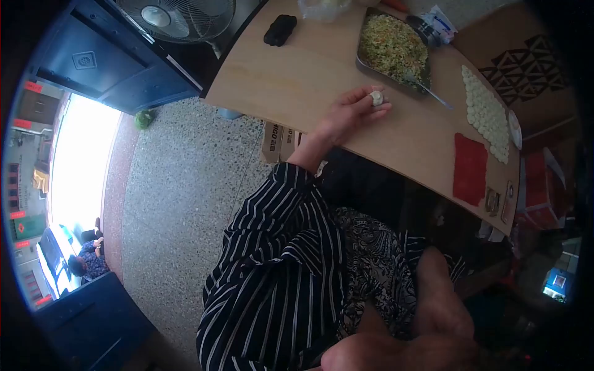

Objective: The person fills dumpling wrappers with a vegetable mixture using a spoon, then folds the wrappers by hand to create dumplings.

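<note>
My left hand (357, 112) reaches over the near edge of the wooden table, its striped sleeve coming up from below. A small white dumpling (377, 98) is pinched between its thumb and fingers, just above the tabletop. Beyond that hand stands a square metal tray (362, 62) of chopped green and orange filling (395, 46), with a spoon (433, 93) leaning out over the rim. Rows of white dumplings (484, 114) lie to the right. Bare skin shows close to the camera at the lower right; I cannot make out the fingers of my right hand there.
A red cloth (470, 168) lies at the table's right end, near a cardboard box (526, 55). A black object (280, 30) and a plastic bag (325, 8) are at the far side. A fan (176, 15) stands behind. Outside the doorway a person (93, 263) sits.
</note>
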Motion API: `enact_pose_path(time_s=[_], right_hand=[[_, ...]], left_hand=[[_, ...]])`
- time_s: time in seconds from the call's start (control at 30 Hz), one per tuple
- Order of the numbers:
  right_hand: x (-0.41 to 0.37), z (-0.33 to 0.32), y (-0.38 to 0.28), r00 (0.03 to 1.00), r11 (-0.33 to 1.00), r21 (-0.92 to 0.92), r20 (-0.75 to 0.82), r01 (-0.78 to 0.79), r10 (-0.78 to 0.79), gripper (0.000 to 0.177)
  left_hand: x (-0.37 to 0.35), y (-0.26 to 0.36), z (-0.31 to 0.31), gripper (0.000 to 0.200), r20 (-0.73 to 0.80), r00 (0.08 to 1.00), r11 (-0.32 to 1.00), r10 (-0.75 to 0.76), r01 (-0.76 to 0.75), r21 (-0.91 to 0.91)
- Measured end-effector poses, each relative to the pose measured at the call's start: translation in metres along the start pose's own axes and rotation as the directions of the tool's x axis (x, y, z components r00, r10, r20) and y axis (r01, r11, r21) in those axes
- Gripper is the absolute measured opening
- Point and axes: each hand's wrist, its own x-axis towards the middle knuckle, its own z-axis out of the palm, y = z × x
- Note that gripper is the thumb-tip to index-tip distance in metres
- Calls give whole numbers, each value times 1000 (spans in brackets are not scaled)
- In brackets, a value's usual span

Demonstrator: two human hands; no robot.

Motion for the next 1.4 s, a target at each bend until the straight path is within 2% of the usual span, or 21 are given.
enact_pose_path(time_s=[0.37,0.5,0.6,0.67,0.7,0.73,0.77,0.8,0.87,0.97,1.03,1.17,1.4], right_hand=[[-6,-5,-15,998,999,23,-39,42,-41,17],[-18,-13,-15,996,998,-19,-57,64,-65,17],[-42,-29,-1,995,995,-102,-95,14,-24,18],[-71,-47,28,982,962,-217,-124,-167,143,18],[-82,-56,50,934,858,-370,-141,-357,328,22],[-79,-51,71,803,693,-407,-264,-595,534,15],[-76,-47,92,611,470,-407,-368,-783,701,14],[-95,-57,114,499,405,-323,-308,-856,810,12],[-126,-65,145,490,391,-352,-257,-850,833,12],[-152,-73,171,493,347,-441,-277,-828,825,13],[-155,-70,183,513,365,-449,-270,-816,815,13],[-153,-60,189,512,376,-432,-258,-820,819,10],[-154,-61,191,512,319,-563,-222,-762,830,9]], left_hand=[[5,-3,-9,39,12,1000,1000,19,-19,-18],[5,-3,-8,41,-15,1000,1000,26,-26,0],[5,-2,-4,42,-2,1000,1000,15,-15,23],[5,-4,-1,42,-2,1000,999,11,-11,33],[6,-5,-1,42,6,1000,999,8,-9,47],[7,-7,-1,42,10,1000,998,4,-5,63],[9,-8,-2,42,13,1000,997,1,-2,80],[10,-10,-6,42,39,999,998,17,-20,66],[12,-13,-6,40,47,999,996,20,-24,87],[14,-18,-2,39,62,998,988,19,-28,151],[15,-18,1,38,48,999,980,16,-25,198],[16,-20,1,37,36,999,969,13,-21,245],[13,-22,4,36,82,997,957,13,-36,289]])
